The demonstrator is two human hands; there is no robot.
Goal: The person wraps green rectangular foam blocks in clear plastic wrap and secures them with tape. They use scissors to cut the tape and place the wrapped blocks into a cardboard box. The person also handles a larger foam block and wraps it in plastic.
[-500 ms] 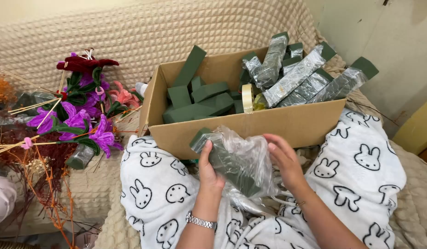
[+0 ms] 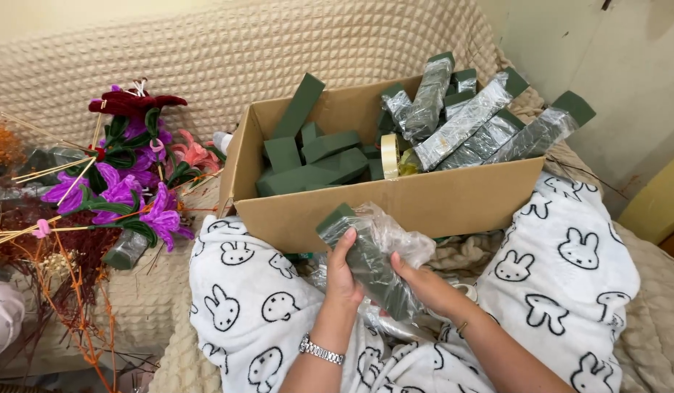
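At the far left lies a heap of dried orange twigs (image 2: 75, 306) on the beige quilted cover (image 2: 228, 44), and just right of it a bunch of purple and dark red pipe-cleaner flowers (image 2: 126, 175) with green stems and pale sticks poking out leftward. A small wrapped green block (image 2: 124, 249) sits at the near edge of that bunch.

Next comes your lap, draped in a white blanket with rabbit outlines (image 2: 238, 291). Your left hand (image 2: 342, 280) rises from it (a metal watch (image 2: 321, 350) on the wrist), its grip closed around the left side of a dark green foam brick (image 2: 369, 263), thumb lying on top. The brick is tilted, its far end up and to the left, its near end down toward you, and it is partly sheathed in crumpled clear plastic wrap (image 2: 395, 231) bunched at its right. It hovers over your lap, just in front of the near wall of the cardboard box (image 2: 439, 200).

Your right hand (image 2: 424, 284) holds the brick's right side from below, fingers curled onto it and the plastic.

The open box rests between your knees. Its left half holds bare green foam pieces (image 2: 311, 164), one standing upright; a roll of pale tape (image 2: 388, 154) sits in the middle; its right half holds wrapped foam bricks (image 2: 464, 120) leaning out over the far right rim.
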